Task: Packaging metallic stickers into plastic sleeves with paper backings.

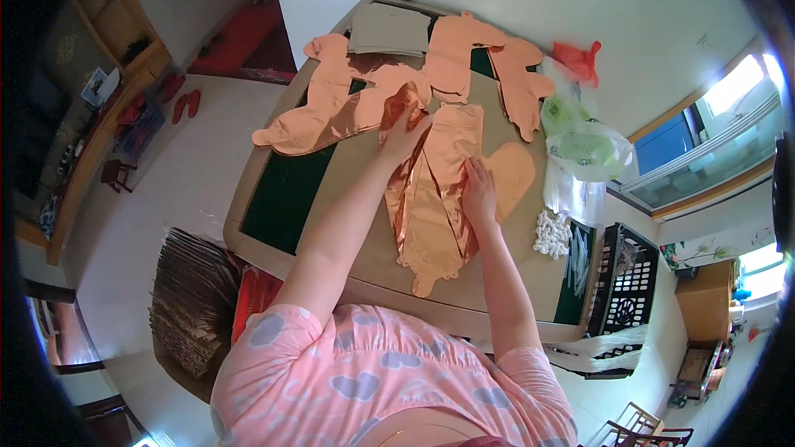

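Observation:
A flat, uninflated rose-gold foil balloon [447,199] lies lengthwise in front of me on the table, its left side folded over in shiny creases. At its upper left, my left hand [406,136] grips the folded foil edge; part of the fingers is hidden. My right hand [480,194] rests on the right edge with its fingers stretched out over the foil. Beyond, another flat foil balloon [331,103] is spread at the left. More foil pieces [517,74] lie at the far right, and a rounded foil end [513,170] shows beside my right hand.
A grey stack of sheets [389,31] sits at the table's far edge. On the right are clear plastic bags [580,153], a pile of small white pieces [552,233], thin clear straws [578,261] and a black crate [625,281]. Stacked cardboard [195,298] stands at lower left.

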The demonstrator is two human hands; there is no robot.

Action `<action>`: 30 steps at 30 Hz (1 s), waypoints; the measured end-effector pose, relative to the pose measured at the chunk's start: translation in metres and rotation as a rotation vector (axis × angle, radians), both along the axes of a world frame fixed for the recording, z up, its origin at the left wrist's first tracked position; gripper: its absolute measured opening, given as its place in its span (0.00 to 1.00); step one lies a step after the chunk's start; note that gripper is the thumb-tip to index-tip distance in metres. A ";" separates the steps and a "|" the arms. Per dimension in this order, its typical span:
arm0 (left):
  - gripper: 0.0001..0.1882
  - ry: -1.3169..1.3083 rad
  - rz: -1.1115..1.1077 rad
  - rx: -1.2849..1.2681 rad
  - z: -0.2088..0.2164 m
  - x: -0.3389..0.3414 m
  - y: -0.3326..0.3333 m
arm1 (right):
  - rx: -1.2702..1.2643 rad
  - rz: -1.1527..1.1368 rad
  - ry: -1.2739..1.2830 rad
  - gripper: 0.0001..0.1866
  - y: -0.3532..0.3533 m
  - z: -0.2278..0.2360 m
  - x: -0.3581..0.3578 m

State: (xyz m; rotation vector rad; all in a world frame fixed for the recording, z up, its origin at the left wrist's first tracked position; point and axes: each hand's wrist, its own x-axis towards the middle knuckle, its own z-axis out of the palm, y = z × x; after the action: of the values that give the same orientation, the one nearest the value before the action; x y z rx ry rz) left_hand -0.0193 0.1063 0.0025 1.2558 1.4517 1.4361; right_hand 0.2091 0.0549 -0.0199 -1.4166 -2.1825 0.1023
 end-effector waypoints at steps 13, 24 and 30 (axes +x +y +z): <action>0.39 -0.037 -0.025 -0.072 0.017 -0.003 0.051 | 0.049 -0.030 0.019 0.22 -0.002 -0.001 0.005; 0.31 -0.869 0.051 -0.025 0.044 0.001 0.066 | 0.022 -0.019 0.020 0.24 -0.003 -0.007 0.008; 0.15 -0.017 0.219 -0.066 -0.013 -0.021 0.027 | -0.017 -0.031 -0.008 0.23 0.004 0.000 0.007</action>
State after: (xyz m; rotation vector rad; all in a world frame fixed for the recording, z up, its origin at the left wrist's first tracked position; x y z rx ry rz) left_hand -0.0403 0.1329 -0.0104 1.0679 1.6519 1.5229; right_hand 0.2162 0.0588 -0.0204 -1.4623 -2.1694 0.1046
